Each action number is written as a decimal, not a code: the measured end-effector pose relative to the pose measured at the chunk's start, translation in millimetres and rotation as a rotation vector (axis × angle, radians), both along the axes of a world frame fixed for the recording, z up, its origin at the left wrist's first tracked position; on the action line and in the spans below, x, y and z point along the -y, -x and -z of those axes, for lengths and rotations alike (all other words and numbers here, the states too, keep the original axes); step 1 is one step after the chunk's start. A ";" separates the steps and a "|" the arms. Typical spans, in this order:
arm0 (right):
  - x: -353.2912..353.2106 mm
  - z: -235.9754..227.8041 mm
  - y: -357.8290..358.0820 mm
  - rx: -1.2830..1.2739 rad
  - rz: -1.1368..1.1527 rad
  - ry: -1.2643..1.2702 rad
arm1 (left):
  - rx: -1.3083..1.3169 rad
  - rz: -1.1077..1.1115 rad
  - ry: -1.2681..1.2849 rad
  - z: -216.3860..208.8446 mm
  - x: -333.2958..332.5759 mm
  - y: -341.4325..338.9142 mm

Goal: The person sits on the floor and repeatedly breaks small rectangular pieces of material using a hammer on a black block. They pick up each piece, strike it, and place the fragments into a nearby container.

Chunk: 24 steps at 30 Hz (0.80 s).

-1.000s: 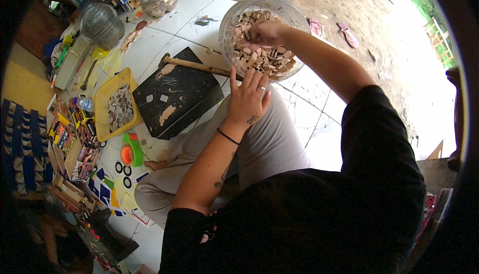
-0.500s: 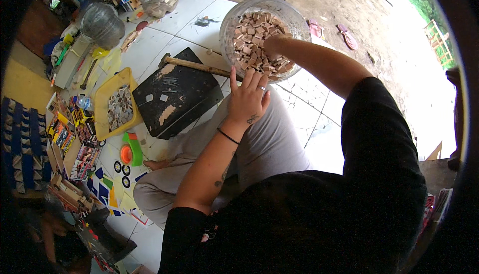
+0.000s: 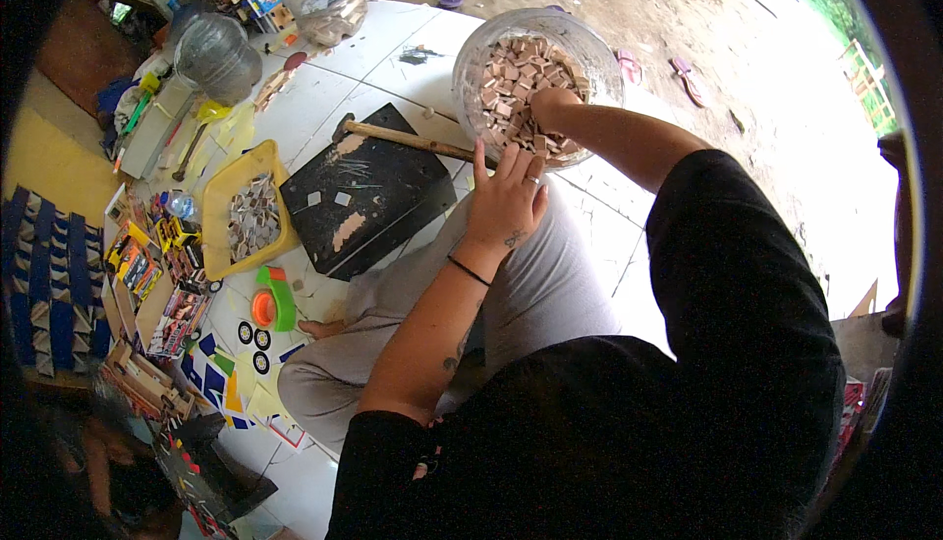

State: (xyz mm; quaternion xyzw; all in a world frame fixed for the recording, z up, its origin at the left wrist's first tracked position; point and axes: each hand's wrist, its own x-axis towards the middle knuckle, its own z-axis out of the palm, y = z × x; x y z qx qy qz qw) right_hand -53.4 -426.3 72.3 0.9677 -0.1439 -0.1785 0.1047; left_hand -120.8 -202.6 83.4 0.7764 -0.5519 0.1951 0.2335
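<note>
The person sits on a white tiled floor (image 3: 383, 58). The right hand (image 3: 546, 108) is buried among small wooden blocks (image 3: 511, 83) in a clear plastic tub (image 3: 589, 44); whether it grips any cannot be told. The left hand (image 3: 506, 201) rests open, fingers spread, against the tub's near rim. A wooden-handled tool (image 3: 408, 137) lies on a black board (image 3: 368, 191), beside a yellow tray (image 3: 231, 191).

A single fisheye view is taken from the person's head, directed steeply down. The lap and forearms are seen close, the tiled floor (image 3: 393, 58) farther off, with edges bent toward the rim.
</note>
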 end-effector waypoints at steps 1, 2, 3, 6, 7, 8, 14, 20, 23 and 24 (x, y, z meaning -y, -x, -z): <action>0.6 2.7 -1.6 0.059 0.020 -0.012 | -0.005 0.005 -0.007 -0.4 -0.3 -0.8; 0.8 4.4 -2.8 0.099 0.019 -0.046 | 0.010 0.003 0.008 -0.8 -0.2 -1.1; 2.0 3.9 -3.2 0.023 -0.010 0.004 | 0.025 0.001 0.023 -0.8 -0.3 -0.8; 5.7 -7.3 -1.0 -0.180 -0.018 -0.064 | -0.002 -0.002 0.021 -0.9 0.2 -1.3; 6.8 -13.8 1.1 -0.204 0.005 -0.115 | -0.001 -0.002 0.028 -0.7 0.1 -1.1; 8.8 -22.1 3.2 -0.194 0.041 -0.180 | -0.016 0.000 0.014 -0.2 -1.3 -0.3; 10.6 -70.8 6.8 0.315 0.433 -0.939 | 0.024 -0.016 0.038 0.5 -1.7 0.5; -4.5 -79.4 21.4 0.938 0.777 -2.182 | 0.020 -0.026 0.013 -2.6 -1.3 1.0; 2.1 -81.8 19.5 0.844 0.571 -2.339 | 0.023 -0.035 -0.017 -2.6 -1.5 1.3; 5.7 -82.6 14.8 0.575 0.351 -2.520 | 0.022 -0.036 -0.025 -2.4 -1.4 1.3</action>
